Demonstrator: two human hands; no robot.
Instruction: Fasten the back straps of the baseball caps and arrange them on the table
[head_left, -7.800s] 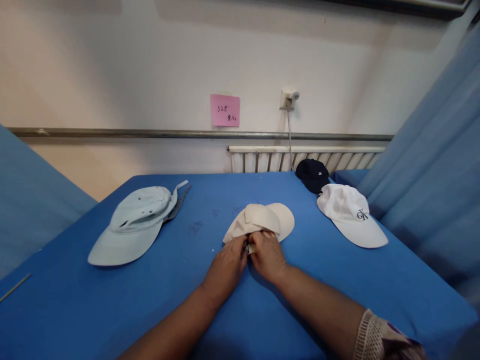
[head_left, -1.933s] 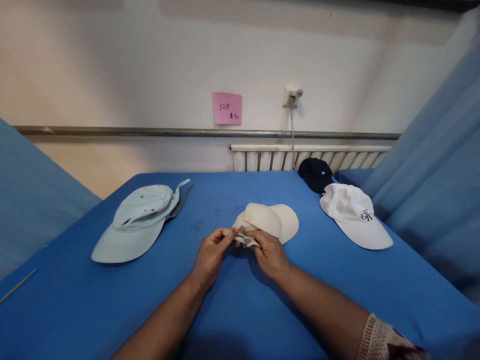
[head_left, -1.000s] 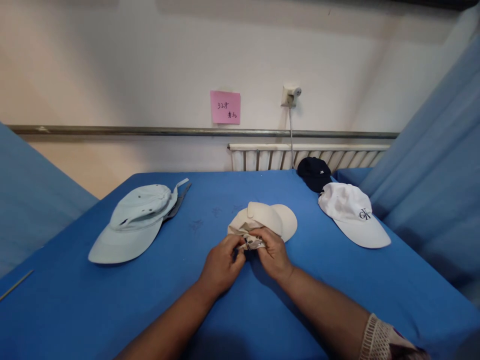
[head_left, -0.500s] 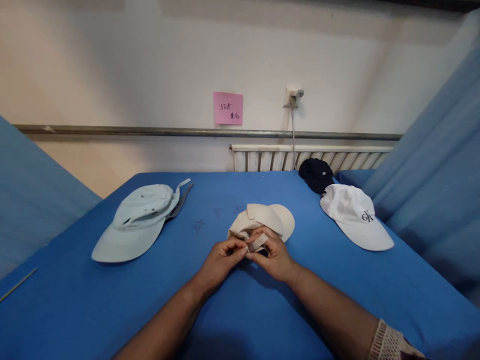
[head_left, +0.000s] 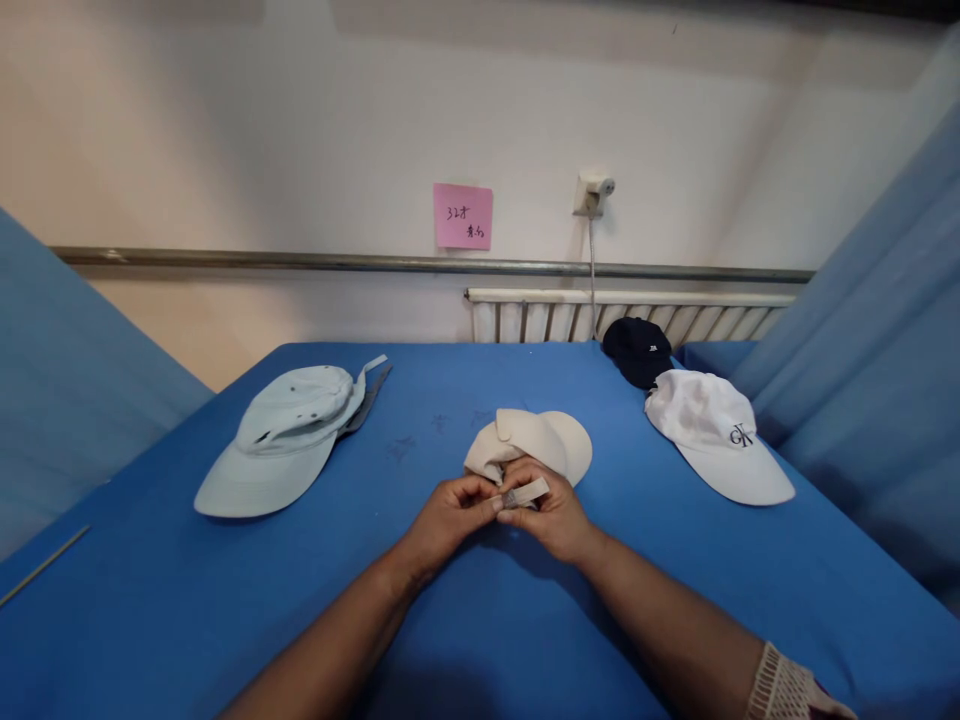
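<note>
A beige baseball cap (head_left: pixel 525 437) lies on the blue-covered table, its brim pointing to the right and its back strap toward me. Both hands meet at that strap (head_left: pixel 529 493), which carries what looks like a small metal buckle. My left hand (head_left: pixel 457 515) pinches the strap near the buckle between thumb and forefinger. From the right, my right hand (head_left: pixel 551 515) grips the strap with closed fingers, and the strap's loose end sticks out past them. The fingers partly hide the cap's rear opening.
A pale blue cap (head_left: pixel 281 440) lies on the left, with a darker one partly beneath it. At the right sit a white cap (head_left: pixel 709 435) and a navy cap (head_left: pixel 637 350). A thin stick (head_left: pixel 45 565) rests near the left edge. Blue curtains (head_left: pixel 885 330) hang on both sides.
The strap's free end now shows longer and points more to the right. Both hands stay at the buckle. The whole view has shifted slightly.
</note>
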